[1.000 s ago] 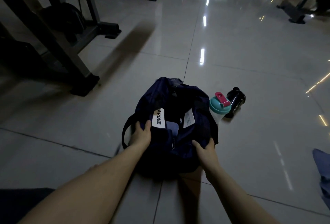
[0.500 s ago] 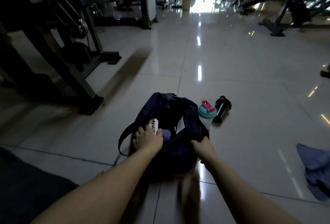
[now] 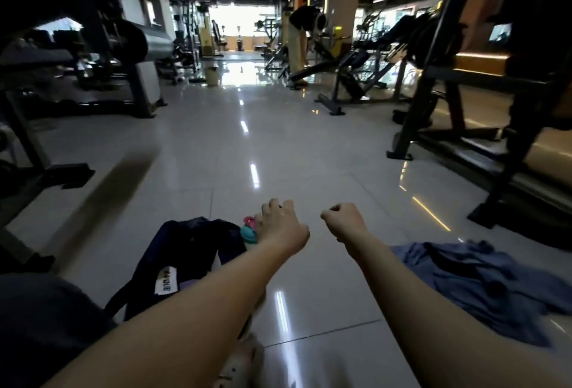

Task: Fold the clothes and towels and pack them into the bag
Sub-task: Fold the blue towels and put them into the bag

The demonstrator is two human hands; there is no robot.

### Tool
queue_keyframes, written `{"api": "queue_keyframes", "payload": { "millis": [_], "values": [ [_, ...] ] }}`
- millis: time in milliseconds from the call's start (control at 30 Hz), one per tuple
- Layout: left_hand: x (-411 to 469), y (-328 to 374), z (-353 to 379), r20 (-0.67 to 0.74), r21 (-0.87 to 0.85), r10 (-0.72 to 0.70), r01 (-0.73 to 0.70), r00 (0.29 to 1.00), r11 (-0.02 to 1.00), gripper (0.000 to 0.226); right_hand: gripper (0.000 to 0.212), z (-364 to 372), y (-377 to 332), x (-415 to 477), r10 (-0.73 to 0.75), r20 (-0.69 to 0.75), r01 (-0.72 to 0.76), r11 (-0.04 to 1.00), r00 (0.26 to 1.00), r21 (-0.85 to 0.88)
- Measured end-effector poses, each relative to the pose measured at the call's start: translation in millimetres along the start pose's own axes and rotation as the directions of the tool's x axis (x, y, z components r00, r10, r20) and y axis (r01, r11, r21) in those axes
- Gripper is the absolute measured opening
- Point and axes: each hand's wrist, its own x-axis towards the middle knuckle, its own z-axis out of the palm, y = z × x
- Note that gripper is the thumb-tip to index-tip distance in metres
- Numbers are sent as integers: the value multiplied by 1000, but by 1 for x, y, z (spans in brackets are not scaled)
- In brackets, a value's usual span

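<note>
Glossy tiled floor (image 3: 288, 146) between gym machines (image 3: 348, 78) bears bag (image 3: 188, 245), blue garment (image 3: 483, 282).

Left hand (image 3: 283, 226) and right hand (image 3: 346, 222) hover between bag (image 3: 185, 242) and blue garment (image 3: 479, 279).

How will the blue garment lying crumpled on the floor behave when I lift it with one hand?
The blue garment will probably be floppy: it lies in loose wrinkles. It looks thin, so likely light. It may slide easily on the glossy floor.
</note>
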Motion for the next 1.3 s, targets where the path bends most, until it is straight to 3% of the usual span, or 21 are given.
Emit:
{"api": "queue_keyframes", "payload": {
  "millis": [133, 267, 467, 600, 633, 733, 800, 900, 967, 1067, 1167, 1233, 1300],
  "values": [
    [20, 55, 30, 107, -7, 111, -111, 988, 994, 56, 25, -61, 25, 10, 47, -107, -56, 995, 993, -88],
    [40, 108, 91, 247, -22, 238, -241, 939, 970, 50, 9, -105, 79, 42, 163, -188, -189, 973, 969, -130],
    [76, 153, 206, 464, -52, 384, -409, 798, 911, 57, 37, -136, 221, 67, 339, -168, -377, 866, 926, -329],
    [96, 167, 284, 549, -138, 450, -455, 704, 880, 54, 9, -133, 305, 85, 436, -109, -442, 809, 893, -388],
    [101, 171, 301, 567, -157, 460, -458, 683, 875, 51, 9, -130, 321, 92, 447, -91, -443, 799, 890, -407],
    [113, 179, 346, 581, -206, 485, -458, 654, 865, 53, 52, -119, 359, 115, 452, -6, -412, 806, 892, -425],
    [118, 184, 371, 576, -267, 465, -382, 673, 885, 51, 75, -112, 372, 118, 483, 12, -430, 791, 876, -434],
    [121, 194, 393, 563, -319, 404, -262, 721, 911, 33, 84, -106, 388, 114, 530, 58, -437, 752, 846, -493],
    [123, 202, 395, 523, -286, 376, -258, 765, 923, 13, 85, -108, 398, 112, 520, 44, -436, 757, 853, -486],
    [129, 221, 377, 424, -284, 409, -310, 808, 907, 31, 87, -121, 393, 116, 477, -53, -460, 802, 877, -381],
    [134, 251, 330, 336, -430, 565, -411, 753, 804, 34, 91, -145, 359, 124, 356, -215, -404, 879, 909, -252],
    [132, 272, 285, 341, -578, 632, -375, 696, 725, 26, 88, -166, 321, 129, 198, -337, -287, 928, 920, -239],
    [129, 289, 237, 328, -684, 691, -342, 644, 644, 15, 72, -190, 276, 134, 32, -394, -142, 957, 918, -254]
  ]
}}
